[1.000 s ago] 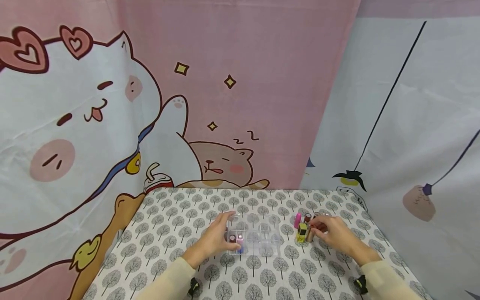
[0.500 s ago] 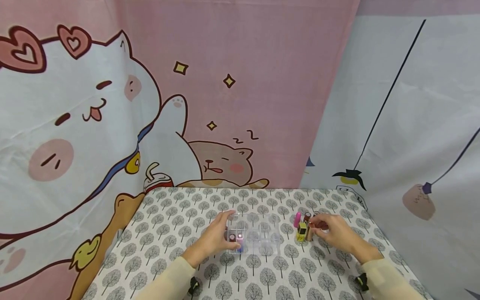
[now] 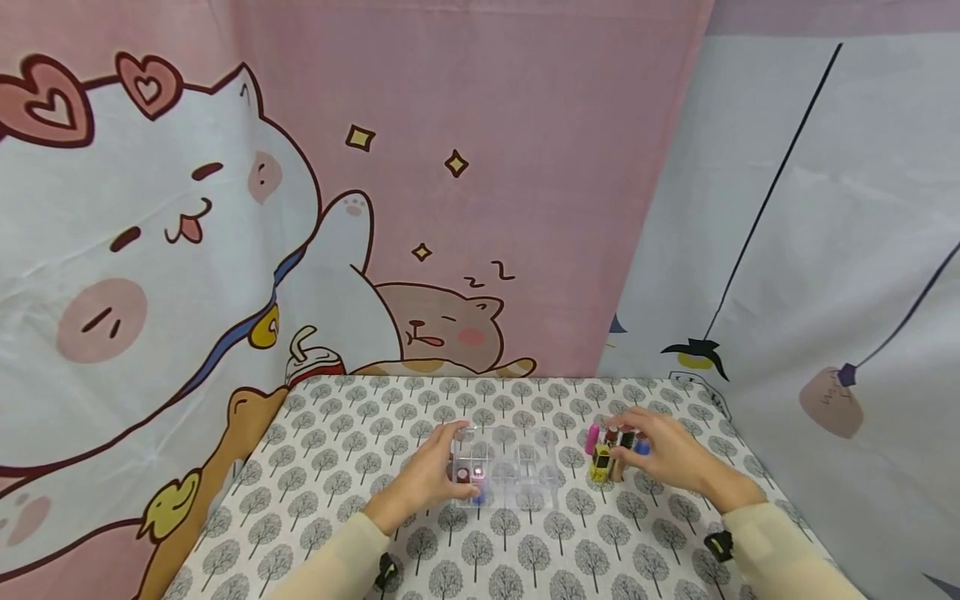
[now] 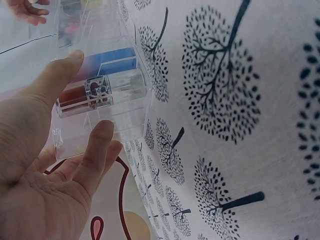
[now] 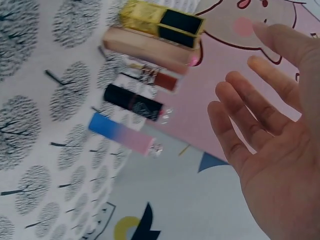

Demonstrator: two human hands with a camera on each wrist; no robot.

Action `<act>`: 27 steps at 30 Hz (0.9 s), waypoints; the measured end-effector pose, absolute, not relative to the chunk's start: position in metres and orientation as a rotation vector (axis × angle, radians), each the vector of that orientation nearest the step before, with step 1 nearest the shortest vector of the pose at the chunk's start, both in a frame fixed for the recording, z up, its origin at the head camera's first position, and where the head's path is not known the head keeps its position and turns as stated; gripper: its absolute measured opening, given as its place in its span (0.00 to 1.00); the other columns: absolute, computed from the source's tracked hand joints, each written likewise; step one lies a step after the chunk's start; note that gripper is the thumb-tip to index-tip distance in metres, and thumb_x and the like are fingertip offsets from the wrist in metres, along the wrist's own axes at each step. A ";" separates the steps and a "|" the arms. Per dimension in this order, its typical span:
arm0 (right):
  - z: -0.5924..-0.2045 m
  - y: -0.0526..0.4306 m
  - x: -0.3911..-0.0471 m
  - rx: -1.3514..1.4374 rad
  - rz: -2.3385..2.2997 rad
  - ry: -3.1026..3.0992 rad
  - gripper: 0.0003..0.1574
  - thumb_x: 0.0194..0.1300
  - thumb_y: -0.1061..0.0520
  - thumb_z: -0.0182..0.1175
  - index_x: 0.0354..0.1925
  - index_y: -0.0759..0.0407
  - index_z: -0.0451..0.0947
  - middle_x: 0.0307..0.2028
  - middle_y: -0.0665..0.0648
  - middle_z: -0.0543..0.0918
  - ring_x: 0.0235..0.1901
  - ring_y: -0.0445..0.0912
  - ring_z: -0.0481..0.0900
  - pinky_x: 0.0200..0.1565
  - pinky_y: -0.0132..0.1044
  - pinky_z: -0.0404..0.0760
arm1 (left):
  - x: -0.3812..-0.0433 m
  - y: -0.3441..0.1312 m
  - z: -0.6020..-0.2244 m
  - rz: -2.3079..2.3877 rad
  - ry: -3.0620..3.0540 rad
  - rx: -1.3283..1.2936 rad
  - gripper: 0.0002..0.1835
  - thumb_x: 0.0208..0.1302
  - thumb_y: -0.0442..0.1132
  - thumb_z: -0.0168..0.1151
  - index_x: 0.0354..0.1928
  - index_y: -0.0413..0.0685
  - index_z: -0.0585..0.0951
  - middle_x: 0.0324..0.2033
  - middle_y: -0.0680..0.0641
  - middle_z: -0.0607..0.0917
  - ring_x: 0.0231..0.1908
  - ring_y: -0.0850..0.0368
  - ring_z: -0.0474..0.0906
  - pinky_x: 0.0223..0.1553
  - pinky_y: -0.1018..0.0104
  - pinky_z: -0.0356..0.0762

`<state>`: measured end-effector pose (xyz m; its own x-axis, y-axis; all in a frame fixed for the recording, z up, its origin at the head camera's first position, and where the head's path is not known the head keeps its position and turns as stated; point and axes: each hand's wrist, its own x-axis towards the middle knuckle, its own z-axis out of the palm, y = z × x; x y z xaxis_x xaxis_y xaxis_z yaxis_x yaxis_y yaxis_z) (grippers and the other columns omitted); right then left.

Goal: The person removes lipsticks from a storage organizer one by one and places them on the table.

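My left hand (image 3: 429, 473) grips the left end of a clear, divided organizer (image 4: 135, 127), thumb in front and fingers round the side. A lip gloss with a red-brown part (image 4: 75, 101) and a blue-to-pink tube (image 4: 117, 62) stand in its left compartments. Holding nothing, my right hand (image 5: 272, 130) has its fingers spread over a group of upright cosmetic tubes. In the right wrist view these are a yellow tube with a black band (image 5: 137, 17), a beige tube (image 5: 145, 47), a red-brown gloss (image 5: 165, 81), a black tube (image 5: 132, 103) and a blue-pink tube (image 5: 122, 134).
A bright pink tube (image 3: 592, 438) stands at the group's left side. The table has a tree-patterned cloth (image 3: 480, 554). Behind it hangs a pink cartoon curtain (image 3: 555, 208), with a white one (image 3: 810, 250) to the right.
My right hand, earlier bent with fingertips together at the tubes, has spread its fingers, so the blue tube shows beneath it. The left hand and organizer have stayed put.
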<state>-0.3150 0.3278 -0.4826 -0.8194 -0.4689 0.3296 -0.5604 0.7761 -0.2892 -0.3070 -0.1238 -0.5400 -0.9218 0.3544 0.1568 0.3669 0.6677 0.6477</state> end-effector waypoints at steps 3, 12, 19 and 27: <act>-0.474 0.321 -0.313 0.842 0.551 -2.739 0.30 0.75 0.44 0.81 0.71 0.47 0.89 0.66 0.55 0.92 0.59 0.57 0.93 0.57 0.59 0.97 | -0.307 -0.124 -0.539 -1.113 -2.854 -0.617 0.67 0.55 0.51 0.96 0.92 0.55 0.63 0.79 0.36 0.78 0.59 0.45 0.87 0.60 0.39 0.94; -0.458 0.296 -0.313 0.980 0.652 -2.820 0.41 0.73 0.35 0.81 0.77 0.45 0.84 0.75 0.55 0.86 0.68 0.58 0.88 0.69 0.71 0.89 | -0.307 -0.123 -0.539 -1.087 -2.846 -0.639 0.67 0.55 0.50 0.96 0.91 0.53 0.63 0.78 0.37 0.79 0.59 0.45 0.88 0.59 0.41 0.95; -0.448 0.276 -0.315 1.067 0.684 -2.876 0.44 0.71 0.35 0.82 0.78 0.42 0.83 0.76 0.56 0.84 0.46 0.31 0.86 0.55 0.41 0.91 | -0.306 -0.123 -0.541 -1.127 -2.847 -0.642 0.66 0.56 0.49 0.95 0.91 0.51 0.63 0.79 0.36 0.78 0.61 0.40 0.88 0.60 0.40 0.94; -0.445 0.256 -0.317 1.154 0.777 -2.907 0.45 0.71 0.37 0.83 0.81 0.41 0.81 0.80 0.56 0.80 0.41 0.36 0.87 0.48 0.32 0.90 | -0.305 -0.124 -0.539 -1.131 -2.838 -0.647 0.66 0.56 0.48 0.95 0.91 0.52 0.63 0.79 0.36 0.78 0.62 0.40 0.88 0.60 0.39 0.94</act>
<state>-0.3174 0.2563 -0.4452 -0.7406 -0.6646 0.0990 -0.6254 0.6280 -0.4632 -0.3053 -0.1241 -0.5395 -0.9139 0.3699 0.1670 0.3834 0.6520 0.6542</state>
